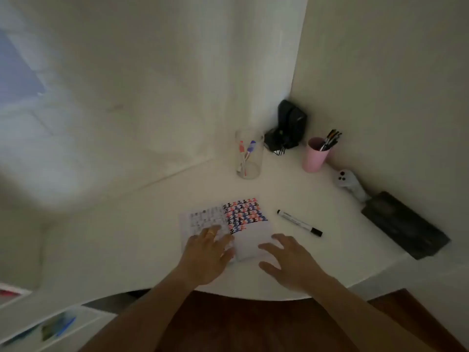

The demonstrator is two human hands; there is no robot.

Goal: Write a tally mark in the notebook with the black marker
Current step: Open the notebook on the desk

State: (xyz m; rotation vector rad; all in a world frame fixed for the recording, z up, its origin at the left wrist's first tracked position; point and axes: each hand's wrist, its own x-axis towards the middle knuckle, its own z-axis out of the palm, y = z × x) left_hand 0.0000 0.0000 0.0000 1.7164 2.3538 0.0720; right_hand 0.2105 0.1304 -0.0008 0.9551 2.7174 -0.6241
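Note:
An open notebook (243, 219) lies on the white desk (152, 237), its right page filled at the top with rows of black, red and blue tally marks. My left hand (206, 255) rests flat on the left page, fingers spread, a ring on one finger. My right hand (289, 262) hovers open over the notebook's lower right corner, holding nothing. The black marker (299, 223), white-bodied with a black cap, lies on the desk to the right of the notebook, just beyond my right fingertips.
A clear glass (249, 154) with a red and a blue marker stands behind the notebook. A pink cup (316, 156) of pens, a black device (286, 128), a white controller (350, 182) and a dark flat case (403, 223) line the right wall.

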